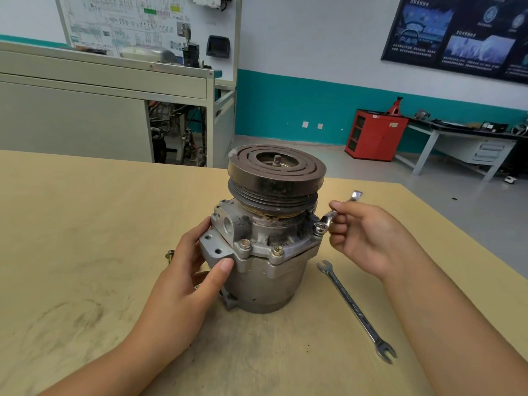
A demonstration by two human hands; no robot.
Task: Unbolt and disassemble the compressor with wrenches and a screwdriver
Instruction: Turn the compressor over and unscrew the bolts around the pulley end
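Both forearms enter from the bottom edge and bracket the compressor [271, 252], which stands upright near the middle of the tan table [85, 252] with its grooved black pulley [275, 172] on top. Left hand [194, 270] grips the housing's left side, fingers curled round the mounting bracket and thumb pressed on the front. Right hand [363, 238] pinches a small wrench [333, 215] between thumb and fingers; the wrench's lower end sits on a flange bolt [320, 227] on the compressor's right side, and its free end sticks up past the fingers. The pulley's rim overhangs that bolt closely, so the wrench head lies just under it. Two more bolts [245, 244] stand in the front of the flange, between the hands. A long open-ended spanner [354, 307] lies flat on the table just right of the housing, under the right wrist, apart from both. A loose bolt [170, 256] lies on the table just behind the left hand. Bare tabletop spreads wide to the left and in front; the table's right edge runs diagonally close beyond the right hand, with grey floor past it. Beyond the far edge stand a beige cabinet [85, 110], a red cabinet [375, 135] and a grey workbench [463, 144].
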